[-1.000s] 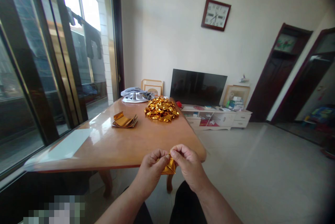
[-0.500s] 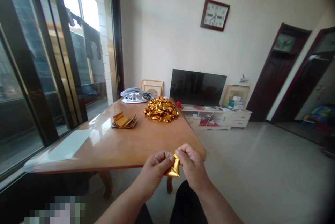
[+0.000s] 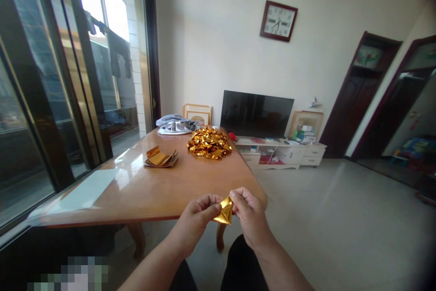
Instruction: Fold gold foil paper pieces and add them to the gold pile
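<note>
Right at the near edge of the bench (image 3: pixel 177 193), in the head view, both hands are busy above the person's knees (image 3: pixel 243 266), and between them gleams a small folded gold foil piece (image 3: pixel 225 212)! The left hand (image 3: pixel 195 218) has it by the left side, thumb laid along the top, fingers curled in, the grip closed down to a pinch. Over to the right hand (image 3: pixel 250 216), and that grip is just as narrow: thumb and forefinger nipping the upper corner. So it's held from both sides, tilted, the lower part catching the light.

Further up the bench, what a heap of gold foil (image 3: pixel 209 143), angular, shiny shapes piled together near the right-hand edge! To its left sits a stack of paper sheets (image 3: pixel 160 159), brownish gold, one side curling up. Grey and white cloth (image 3: pixel 175 126) lies at the far end, behind the heap and to its left. Beyond, a dark television (image 3: pixel 257 114) stands above a low white cabinet (image 3: pixel 312 155), and high on the wall (image 3: pixel 204 46) hangs a clock (image 3: pixel 278 21) in a reddish-brown frame
</note>
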A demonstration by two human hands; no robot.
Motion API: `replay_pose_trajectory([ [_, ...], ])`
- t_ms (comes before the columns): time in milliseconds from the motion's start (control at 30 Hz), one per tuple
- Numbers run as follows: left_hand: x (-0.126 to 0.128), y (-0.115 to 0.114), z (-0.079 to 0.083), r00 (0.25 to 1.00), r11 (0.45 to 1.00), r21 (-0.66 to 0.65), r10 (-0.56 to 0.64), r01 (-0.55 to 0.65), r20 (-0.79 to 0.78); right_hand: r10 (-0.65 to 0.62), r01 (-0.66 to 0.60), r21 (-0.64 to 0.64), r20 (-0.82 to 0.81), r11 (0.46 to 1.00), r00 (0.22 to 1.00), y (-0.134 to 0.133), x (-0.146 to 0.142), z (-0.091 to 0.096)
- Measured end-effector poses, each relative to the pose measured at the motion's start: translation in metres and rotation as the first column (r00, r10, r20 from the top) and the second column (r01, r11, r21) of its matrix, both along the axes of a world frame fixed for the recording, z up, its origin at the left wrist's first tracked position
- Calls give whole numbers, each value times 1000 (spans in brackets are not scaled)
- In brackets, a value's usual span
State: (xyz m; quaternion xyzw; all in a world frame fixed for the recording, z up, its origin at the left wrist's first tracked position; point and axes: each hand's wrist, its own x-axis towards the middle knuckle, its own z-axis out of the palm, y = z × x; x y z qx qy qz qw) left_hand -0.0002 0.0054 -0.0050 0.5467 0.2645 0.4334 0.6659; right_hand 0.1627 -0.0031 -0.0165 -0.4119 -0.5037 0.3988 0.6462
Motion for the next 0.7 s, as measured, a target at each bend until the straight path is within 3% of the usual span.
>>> replay_pose_trajectory([
  [233, 0, 3, 3, 995, 998, -3, 61, -61, 80, -64, 65, 11, -94, 998, 993, 0, -2, 2],
  [700, -6, 8, 9, 994, 994, 42, 98, -100, 51, -80, 80, -6, -152, 997, 985, -1, 2, 7],
])
